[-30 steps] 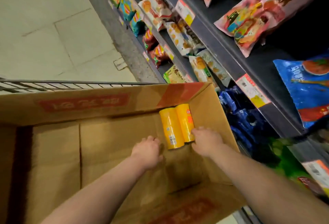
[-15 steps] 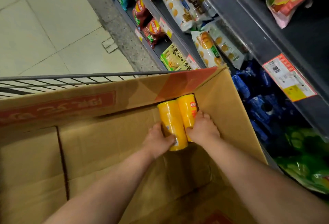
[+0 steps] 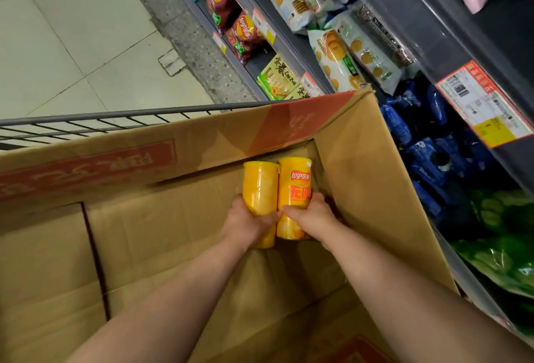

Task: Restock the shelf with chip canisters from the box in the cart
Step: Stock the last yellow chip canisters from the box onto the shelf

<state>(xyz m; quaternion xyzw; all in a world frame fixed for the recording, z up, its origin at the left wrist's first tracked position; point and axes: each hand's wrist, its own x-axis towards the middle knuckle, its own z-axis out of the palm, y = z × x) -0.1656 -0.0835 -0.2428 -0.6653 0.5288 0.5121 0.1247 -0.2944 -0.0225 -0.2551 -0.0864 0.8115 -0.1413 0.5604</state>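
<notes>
Head view: two glossy yellow cylindrical canisters lie touching in the far right corner of the corrugated cardboard box. The left hand grips the left canister; the right hand grips the right canister. The wire cart rims the box; the shelf of crinkly snack bags stands beside.

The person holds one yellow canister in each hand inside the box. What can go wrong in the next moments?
1. Each glossy canister is held by one hand only: the left hand grips the left canister, the right hand the right canister, both near the lower end, so one might slip.
2. The tall box wall stands between the canisters and the shelf; a canister may knock it while being lifted across.
</notes>
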